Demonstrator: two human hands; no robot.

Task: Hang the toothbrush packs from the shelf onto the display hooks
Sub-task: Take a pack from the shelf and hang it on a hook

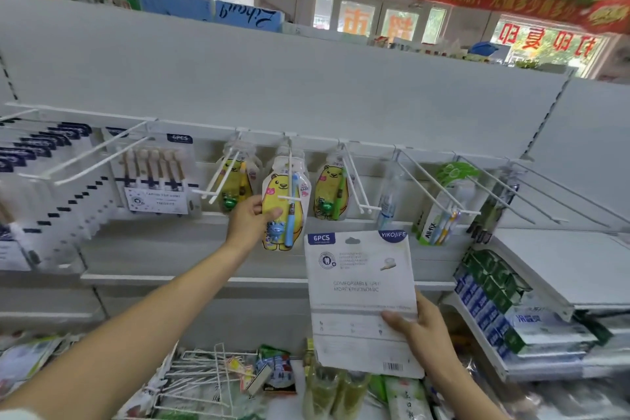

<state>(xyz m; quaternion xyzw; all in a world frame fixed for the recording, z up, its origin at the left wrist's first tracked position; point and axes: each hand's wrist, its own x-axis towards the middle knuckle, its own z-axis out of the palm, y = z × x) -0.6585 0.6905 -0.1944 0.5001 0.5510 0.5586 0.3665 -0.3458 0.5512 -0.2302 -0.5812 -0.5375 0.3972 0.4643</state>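
My left hand (251, 219) pinches the left edge of a yellow bear toothbrush pack (285, 204) with a blue brush, which hangs on a white display hook (290, 160). My right hand (420, 327) holds a white 6PCS toothbrush pack (359, 286) upright by its lower right edge, back side facing me, below the hooks. Two more yellow bear packs (235, 181) (332, 189) hang on the neighbouring hooks to either side.
Long white hooks (99, 155) jut out at the left beside a hanging 6PCS pack (155, 177). Further hooks (429, 181) stand to the right with other brush packs (439, 211). Loose hooks and packets (204, 375) lie on the lower shelf. Toothpaste boxes (484, 300) are stacked at right.
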